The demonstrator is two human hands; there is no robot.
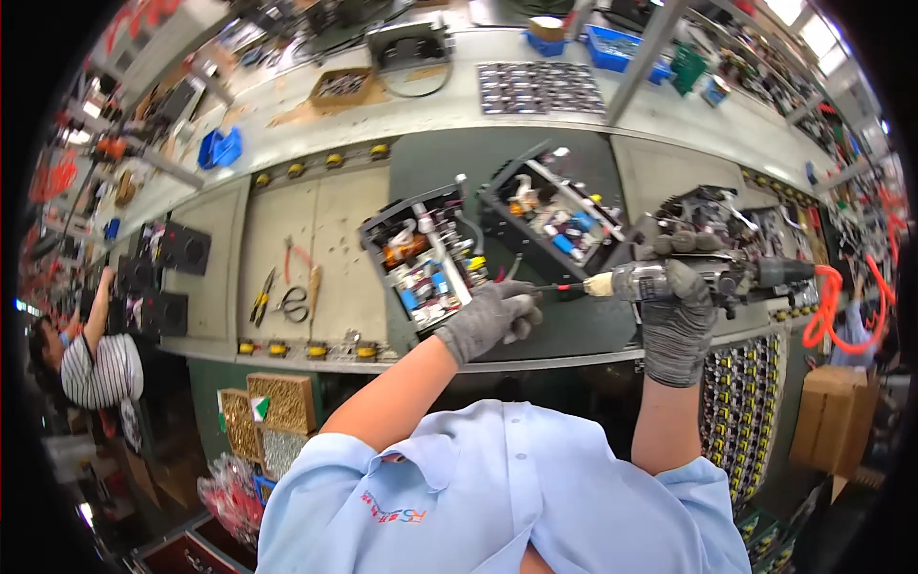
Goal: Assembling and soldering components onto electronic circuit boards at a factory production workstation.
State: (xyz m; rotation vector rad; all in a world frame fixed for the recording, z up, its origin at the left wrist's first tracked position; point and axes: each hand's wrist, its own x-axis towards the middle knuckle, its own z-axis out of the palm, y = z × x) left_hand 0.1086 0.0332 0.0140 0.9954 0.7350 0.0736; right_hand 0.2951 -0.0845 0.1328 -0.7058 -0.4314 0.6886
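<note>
My right hand (681,320), in a grey knit glove, is closed round a power screwdriver (650,283). The tool lies level, its long thin bit pointing left. At the bit's tip my left hand (490,320), gloved too, has its fingers curled together; whatever they pinch is too small to make out. Just beyond the left hand stands an open black case (421,251) with circuit boards, a copper coil and blue parts inside. A second open case (555,212) of the same kind sits tilted to its right. Past the right hand is a dark assembly (703,212), partly hidden by the tool.
Pliers (261,298), scissors (293,304) and a wooden-handled tool (315,287) lie on the bench at left. A red coiled hose (830,306) hangs at right. Screw boxes (283,402) stand below the left edge. Another person (100,368) works far left beside black units (184,247).
</note>
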